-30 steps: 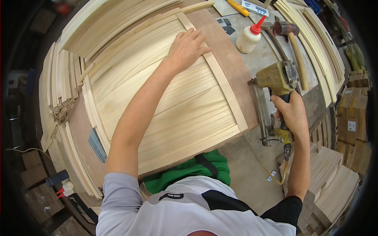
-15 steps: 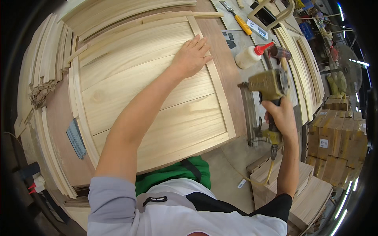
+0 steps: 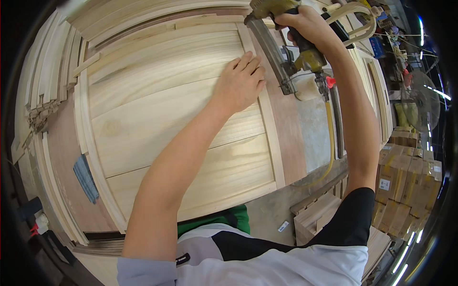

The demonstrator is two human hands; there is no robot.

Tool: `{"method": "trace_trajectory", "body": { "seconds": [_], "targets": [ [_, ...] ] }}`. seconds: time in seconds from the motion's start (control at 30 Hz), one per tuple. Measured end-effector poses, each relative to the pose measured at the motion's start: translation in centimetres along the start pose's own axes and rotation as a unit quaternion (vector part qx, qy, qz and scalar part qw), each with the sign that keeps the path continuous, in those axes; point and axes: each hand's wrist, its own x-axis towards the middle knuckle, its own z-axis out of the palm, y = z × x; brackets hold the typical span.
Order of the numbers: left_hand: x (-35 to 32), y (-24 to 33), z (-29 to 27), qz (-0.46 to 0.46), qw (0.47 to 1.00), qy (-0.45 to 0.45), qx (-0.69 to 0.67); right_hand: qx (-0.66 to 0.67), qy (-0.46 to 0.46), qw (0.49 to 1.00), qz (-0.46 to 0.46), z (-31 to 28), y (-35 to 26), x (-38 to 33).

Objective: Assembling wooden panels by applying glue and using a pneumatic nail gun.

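Note:
A pale wood panel of several wide boards lies before me, edged by thin wood strips. My left hand rests on its right part, fingers stretched toward the right edge strip. In my right hand is a pneumatic nail gun, gripped by its handle. The gun is above the panel's far right corner, its nose near the top strip; whether it touches is not clear. A yellow air hose hangs from the handle. Behind the gun, a white glue bottle with a red cap is partly hidden.
Stacked wood strips lie at the left, near a grey-blue piece on the bench. Cardboard boxes and a fan stand at the right. Stacked wood boards sit low at the right.
My right hand has carried the nail gun up and left, from beside the panel to its far right corner. My left hand has shifted slightly nearer and to the right, still on the panel.

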Motion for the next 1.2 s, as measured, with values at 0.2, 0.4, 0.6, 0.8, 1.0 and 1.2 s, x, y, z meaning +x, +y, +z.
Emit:
{"method": "trace_trajectory", "body": {
  "seconds": [0.2,0.4,0.6,0.8,1.0,1.2],
  "targets": [
    [0.3,-0.1,0.3,0.003,1.000,0.026,-0.013,0.022,0.005,0.999,0.045,0.4,-2.1,0.7],
    [0.5,-0.4,0.7,0.010,1.000,0.027,-0.007,0.017,0.010,0.998,0.063,0.9,-2.0,1.4],
    [-0.3,-0.3,0.4,0.017,0.999,0.026,0.006,-0.016,0.062,0.998,0.029,-1.1,-1.9,-7.3],
    [0.1,-1.7,1.0,0.059,0.995,-0.078,-0.022,0.026,0.093,0.988,0.119,-2.4,0.8,-22.7],
    [-4.8,7.2,-2.0,0.145,0.986,-0.072,-0.032,0.091,0.147,0.950,0.260,-2.0,-0.1,-34.6],
    [-11.9,14.7,-5.4,0.167,0.964,-0.181,-0.104,0.187,0.141,0.940,0.247,0.3,1.8,-40.1]
  ]
}}
